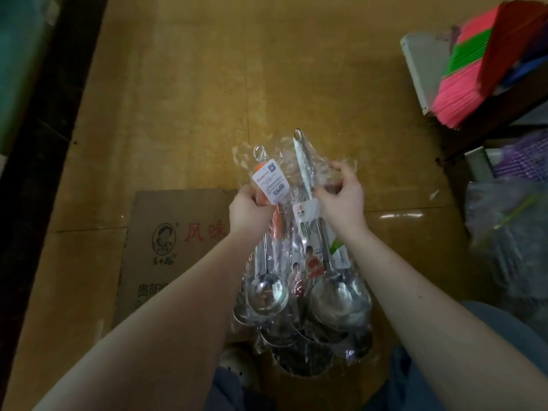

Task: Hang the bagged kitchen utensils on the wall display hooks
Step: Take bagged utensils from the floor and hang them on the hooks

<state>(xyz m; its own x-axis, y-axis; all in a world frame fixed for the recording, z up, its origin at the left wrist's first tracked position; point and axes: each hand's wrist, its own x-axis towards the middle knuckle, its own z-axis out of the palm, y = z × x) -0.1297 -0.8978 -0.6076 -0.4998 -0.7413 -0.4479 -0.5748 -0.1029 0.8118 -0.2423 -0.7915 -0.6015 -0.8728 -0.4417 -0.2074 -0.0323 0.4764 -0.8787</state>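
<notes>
No wall hooks show from where I look and nothing hung is in sight, so I judge the hanging has not begun and I am sorting stock. The bagged ladles [284, 336] bunch together just right of the cardboard box [166, 241] that lies on the floor. My left hand [247, 210], nearest the box, has its fingers curled tight round the orange-handled ladle [268, 289] through its bag. My right hand [342, 200], further right of the box, pinches the clear bag of the larger steel ladle [341, 298] between thumb and fingertips, the other fingers loosely bent. Every piece is left to hang
</notes>
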